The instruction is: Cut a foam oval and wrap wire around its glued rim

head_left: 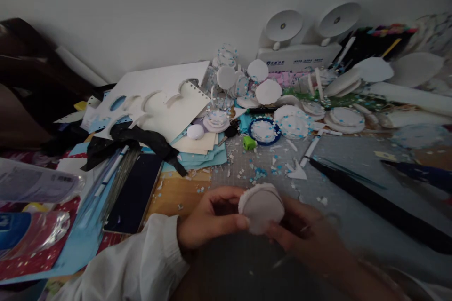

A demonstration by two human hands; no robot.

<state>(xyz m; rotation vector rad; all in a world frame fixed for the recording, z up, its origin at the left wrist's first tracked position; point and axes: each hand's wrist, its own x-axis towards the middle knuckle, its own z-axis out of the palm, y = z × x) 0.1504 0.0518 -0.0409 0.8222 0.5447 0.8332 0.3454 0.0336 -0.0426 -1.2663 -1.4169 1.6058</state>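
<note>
In front of me, my left hand (pixel 215 216) pinches the left edge of a round white paper disc (pixel 262 210), thumb on its face. The disc is tilted towards me and seems layered, with a rough rim. My right hand (pixel 305 233) grips its right side, thumb low on the face and fingers mostly hidden behind. Just beyond the hands, small blue and white paper bits (pixel 259 173) lie scattered on a grey cutting mat (pixel 236 160). Further back is a white disc covered in blue and white bits (pixel 293 121), beside another on a dark blue ring (pixel 264 131).
To the left lie a dark phone (pixel 136 195), a crumpled black strip (pixel 150 143) and white sheets with cut-out circles (pixel 169 108). A long black tool (pixel 377 202) crosses the right side. A small green object (pixel 249 143) and more round pieces (pixel 344 119) stand behind.
</note>
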